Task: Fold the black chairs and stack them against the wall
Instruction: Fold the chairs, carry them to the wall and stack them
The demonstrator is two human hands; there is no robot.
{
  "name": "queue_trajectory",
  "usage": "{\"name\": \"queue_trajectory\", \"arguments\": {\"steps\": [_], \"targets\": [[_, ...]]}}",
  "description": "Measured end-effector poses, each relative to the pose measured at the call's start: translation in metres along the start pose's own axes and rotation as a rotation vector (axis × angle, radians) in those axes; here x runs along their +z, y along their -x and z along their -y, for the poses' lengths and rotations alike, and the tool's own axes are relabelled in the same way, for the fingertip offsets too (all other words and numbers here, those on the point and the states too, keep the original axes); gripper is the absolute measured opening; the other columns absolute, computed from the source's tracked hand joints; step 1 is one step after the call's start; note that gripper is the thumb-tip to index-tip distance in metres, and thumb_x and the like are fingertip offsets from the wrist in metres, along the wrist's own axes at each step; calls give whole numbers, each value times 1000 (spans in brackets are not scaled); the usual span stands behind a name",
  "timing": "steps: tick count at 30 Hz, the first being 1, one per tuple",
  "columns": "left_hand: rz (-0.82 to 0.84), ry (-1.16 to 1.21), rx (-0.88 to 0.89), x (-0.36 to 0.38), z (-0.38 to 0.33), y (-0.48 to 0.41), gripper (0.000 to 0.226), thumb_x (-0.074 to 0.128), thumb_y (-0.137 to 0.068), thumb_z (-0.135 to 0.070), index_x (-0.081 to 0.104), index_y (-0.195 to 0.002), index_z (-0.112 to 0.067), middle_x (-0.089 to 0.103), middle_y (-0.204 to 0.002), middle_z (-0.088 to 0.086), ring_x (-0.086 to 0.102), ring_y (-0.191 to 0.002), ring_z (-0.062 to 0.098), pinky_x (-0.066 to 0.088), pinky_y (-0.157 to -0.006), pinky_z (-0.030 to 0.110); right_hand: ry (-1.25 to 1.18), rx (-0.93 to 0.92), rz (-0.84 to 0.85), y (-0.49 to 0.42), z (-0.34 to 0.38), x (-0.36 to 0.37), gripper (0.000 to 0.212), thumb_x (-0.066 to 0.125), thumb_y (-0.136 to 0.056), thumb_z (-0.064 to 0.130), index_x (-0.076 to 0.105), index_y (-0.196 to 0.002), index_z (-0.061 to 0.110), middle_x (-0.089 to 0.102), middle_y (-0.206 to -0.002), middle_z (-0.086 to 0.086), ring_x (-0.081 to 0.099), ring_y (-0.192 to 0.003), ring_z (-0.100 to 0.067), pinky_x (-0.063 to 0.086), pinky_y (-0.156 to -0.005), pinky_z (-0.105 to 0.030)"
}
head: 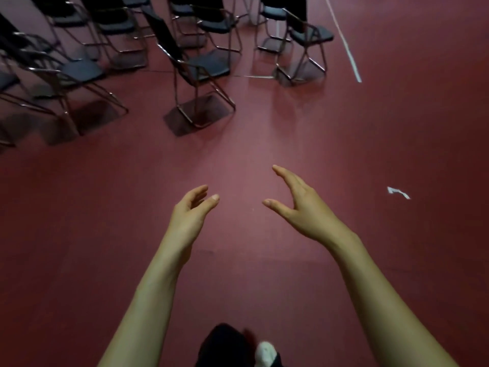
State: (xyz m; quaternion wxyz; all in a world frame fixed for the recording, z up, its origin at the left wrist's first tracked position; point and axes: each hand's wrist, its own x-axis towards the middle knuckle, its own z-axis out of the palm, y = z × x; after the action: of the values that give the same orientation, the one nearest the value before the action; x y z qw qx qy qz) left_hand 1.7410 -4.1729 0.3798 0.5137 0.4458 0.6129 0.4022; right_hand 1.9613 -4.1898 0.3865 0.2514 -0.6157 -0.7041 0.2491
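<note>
Ahead, the nearest black padded chair with its thin metal frame (pixel 197 72) stands unfolded among others on the dark red floor (pixel 264 144); none looks stacked yet; our left hand (pixel 191 211) and right hand (pixel 297 203) reach forward, fingers loose, holding nothing.

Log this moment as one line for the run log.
left hand: open, empty | right hand: open, empty | nearest black chair: unfolded, standing on red floor, untouched, beyond both hands

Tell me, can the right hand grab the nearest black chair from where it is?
Probably not yet. The right hand hangs open over bare red floor, well short of the nearest black chair. Nothing stands between them; a step forward should do.
</note>
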Motion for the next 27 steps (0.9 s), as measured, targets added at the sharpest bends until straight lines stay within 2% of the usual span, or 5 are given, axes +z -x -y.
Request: {"name": "queue_trajectory", "arguments": {"steps": [8,18,22,25,27], "targets": [[-186,37,-46,-39,-31,-248,43,65,-90,-12,55,-132,-10,58,-132,6,54,-122,18,39,-108,36,2,-56,111,-282,-29,40,74,61,-90,37,22,-150,18,28,-155,-1,25,-142,-12,14,-107,-13],[-61,9,-12,-23,-157,-571,42,65,-90,-14,57,-130,-12,61,-124,4,56,-118,14,41,-107,33,13,-26,73,-618,-46,20,72,63,-89,36,26,-149,17,30,-153,-3,28,-140,-15,17,-105,-14],[-29,1,-3,-9,-188,-697,36,65,-90,-14,59,-126,-14,63,-112,-3,58,-105,6,42,-93,22,-5,-9,71,-743,-76,16,70,62,-90,36,27,-148,18,30,-153,-2,28,-140,-14,19,-106,-16],[-58,17,-13,0,-212,-791,30,64,-91,-13,60,-121,-14,64,-106,-4,61,-82,-10,45,-74,8,-35,20,100,-840,-99,16,70,62,-90,34,28,-148,17,30,-153,-3,29,-140,-15,18,-104,-14],[-76,16,-29,5,-232,-849,30,64,-91,-13,61,-120,-13,65,-105,-3,60,-81,-9,45,-70,7,-44,21,123,-903,-108,11,70,63,-90,34,28,-148,16,31,-153,-3,29,-140,-15,19,-105,-15]]}}
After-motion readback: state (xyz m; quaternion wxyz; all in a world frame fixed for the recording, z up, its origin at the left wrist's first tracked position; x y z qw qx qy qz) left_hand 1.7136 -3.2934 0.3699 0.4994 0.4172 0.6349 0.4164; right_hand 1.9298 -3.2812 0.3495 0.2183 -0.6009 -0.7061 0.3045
